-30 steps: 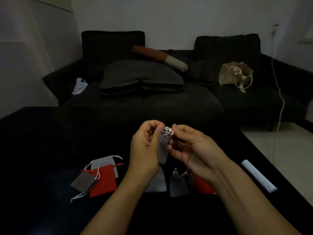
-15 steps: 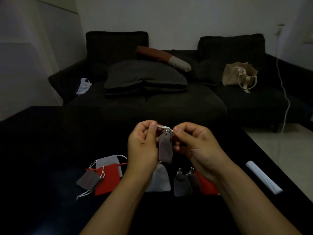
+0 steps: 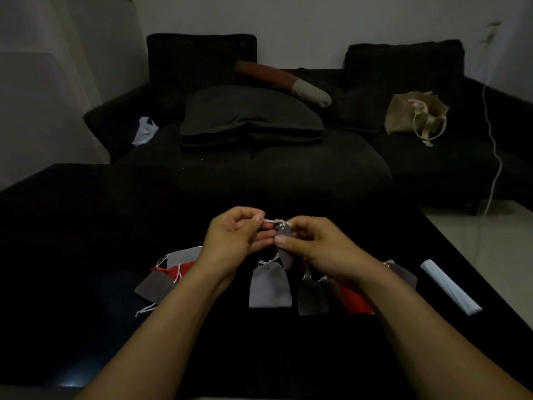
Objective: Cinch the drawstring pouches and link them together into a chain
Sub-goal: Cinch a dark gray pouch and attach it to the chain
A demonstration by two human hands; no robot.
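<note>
A small brown-grey drawstring pouch (image 3: 285,254) hangs above the black table (image 3: 72,241), held between both hands. My left hand (image 3: 235,241) pinches its white cord on the left of the pouch mouth. My right hand (image 3: 314,245) pinches the cord and pouch top on the right. Below them on the table lie a light grey cinched pouch (image 3: 269,287), a dark grey pouch (image 3: 311,295), a brown pouch (image 3: 331,290) and a red pouch (image 3: 353,301), partly hidden by my right forearm. To the left sits a loose pile: a grey pouch (image 3: 181,256), a red pouch (image 3: 180,269), a brown pouch (image 3: 154,285).
A white folded paper roll (image 3: 450,287) lies at the table's right edge. Another brown pouch (image 3: 403,274) peeks out beyond my right forearm. Behind the table stands a dark sofa (image 3: 288,168) with cushions, a beige tote bag (image 3: 415,116) and a white cable (image 3: 494,157).
Both hands have lowered slightly and pulled apart on the cord; the held pouch's mouth is now drawn tighter. My right hand went from loosely spread to pinching.
</note>
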